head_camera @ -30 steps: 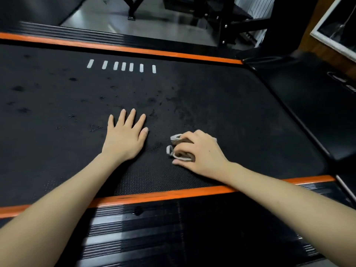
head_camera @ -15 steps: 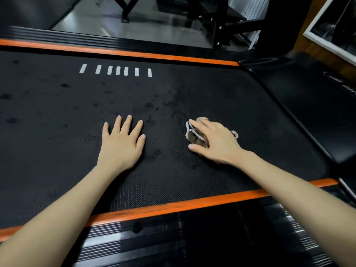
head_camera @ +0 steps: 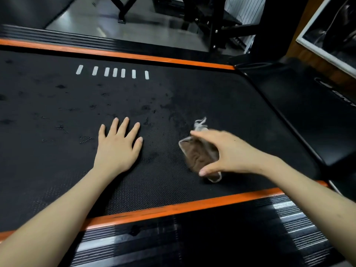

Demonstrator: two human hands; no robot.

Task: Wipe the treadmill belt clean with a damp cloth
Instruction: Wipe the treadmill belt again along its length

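Gripping the cloth [head_camera: 200,157] over the treadmill belt [head_camera: 57,122]

The left hand [head_camera: 118,149] lies flat on the belt, palm down, fingers straight and spread, its forearm reaching in across the near orange rail [head_camera: 173,208]. The right hand [head_camera: 229,153] is beside it to the right, with the thumb low and the fingers stretched above. It grips a bunched brown cloth with pale trim, which fills a wide pinch. Motion blur smears this hand, so I cannot tell whether the cloth touches the belt or hangs just above it. A pale loose end sticks out past the fingertips. The cloth is over the right part of the belt. Dark spots [head_camera: 145,107] dot the belt beyond both hands, and a row of white dashes [head_camera: 114,72] lies near the far rail.
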